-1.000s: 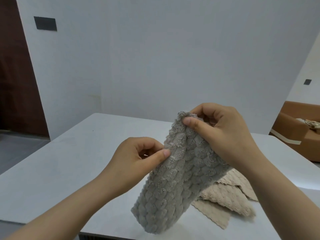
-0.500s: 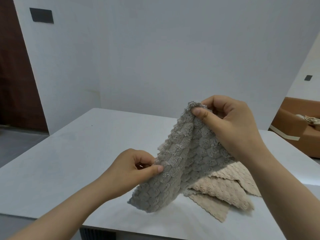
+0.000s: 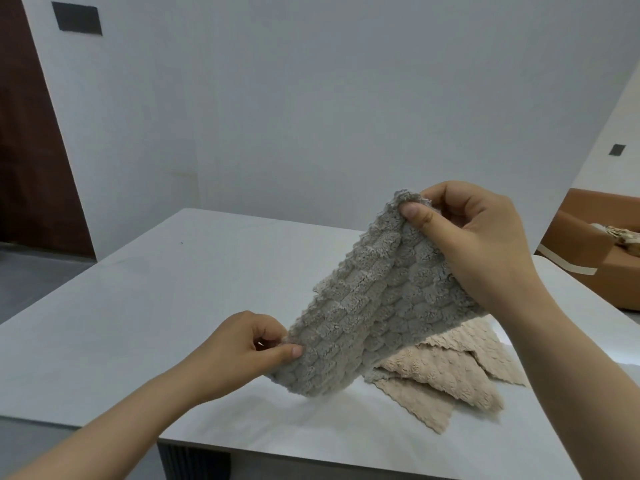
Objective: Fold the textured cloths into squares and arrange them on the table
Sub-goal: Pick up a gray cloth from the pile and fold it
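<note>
A grey textured cloth (image 3: pixel 374 306) hangs doubled over in the air above the white table (image 3: pixel 145 306). My right hand (image 3: pixel 474 237) pinches its upper corner between thumb and fingers. Lower and to the left, my left hand (image 3: pixel 242 351) pinches the cloth's lower left edge near the table top. The cloth stretches slantwise between the two hands, and its bottom fold hangs close to the table; I cannot tell if it touches. Behind and under it lies a crumpled heap of beige textured cloths (image 3: pixel 450 375) on the table, partly hidden by the grey one.
The table's front edge (image 3: pixel 311 459) runs close below my arms, with a dark slatted base under it. A white wall stands behind the table. A brown sofa (image 3: pixel 595 251) sits at the far right, a dark door at the far left.
My left hand has slid down along the cloth's edge toward the table while my right hand kept the top corner up. The bunched cloth has spread wider between them.
</note>
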The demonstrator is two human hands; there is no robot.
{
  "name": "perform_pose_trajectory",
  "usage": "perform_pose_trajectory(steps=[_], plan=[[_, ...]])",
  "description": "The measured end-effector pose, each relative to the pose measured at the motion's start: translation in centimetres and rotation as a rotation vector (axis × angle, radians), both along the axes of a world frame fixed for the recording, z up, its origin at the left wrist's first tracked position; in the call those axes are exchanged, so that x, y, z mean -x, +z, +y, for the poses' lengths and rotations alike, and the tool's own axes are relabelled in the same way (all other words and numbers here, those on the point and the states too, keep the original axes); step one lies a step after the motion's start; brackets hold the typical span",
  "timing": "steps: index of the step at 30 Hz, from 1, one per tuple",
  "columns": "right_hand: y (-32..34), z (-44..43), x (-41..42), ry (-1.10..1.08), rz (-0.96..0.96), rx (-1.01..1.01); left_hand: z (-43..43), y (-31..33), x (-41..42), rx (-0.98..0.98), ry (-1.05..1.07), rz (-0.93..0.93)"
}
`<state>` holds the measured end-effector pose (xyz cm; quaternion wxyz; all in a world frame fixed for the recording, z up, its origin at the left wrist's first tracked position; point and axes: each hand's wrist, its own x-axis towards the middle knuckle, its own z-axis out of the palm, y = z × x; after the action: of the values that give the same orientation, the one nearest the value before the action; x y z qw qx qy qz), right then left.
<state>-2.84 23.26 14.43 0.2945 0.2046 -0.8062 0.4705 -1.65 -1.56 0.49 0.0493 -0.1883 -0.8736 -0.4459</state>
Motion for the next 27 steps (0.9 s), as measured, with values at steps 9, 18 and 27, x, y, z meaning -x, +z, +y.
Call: perform_pose_trajectory(steps=[9, 18, 27], plan=[[-0.8, 0.9, 0.7, -0.030, 0.007, 0.022, -2.8, -1.3, 0.5, 0.074, 0.144, -0.035], [-3.7, 2.1, 1.8, -0.113, -0.061, 0.116, -3.8, -0.2, 0.4, 0.059, 0.374, 0.118], [-6.6, 2.7, 2.3, -0.157, -0.113, 0.239, -3.6, 1.0, 0.0, -0.181, 0.514, 0.169]])
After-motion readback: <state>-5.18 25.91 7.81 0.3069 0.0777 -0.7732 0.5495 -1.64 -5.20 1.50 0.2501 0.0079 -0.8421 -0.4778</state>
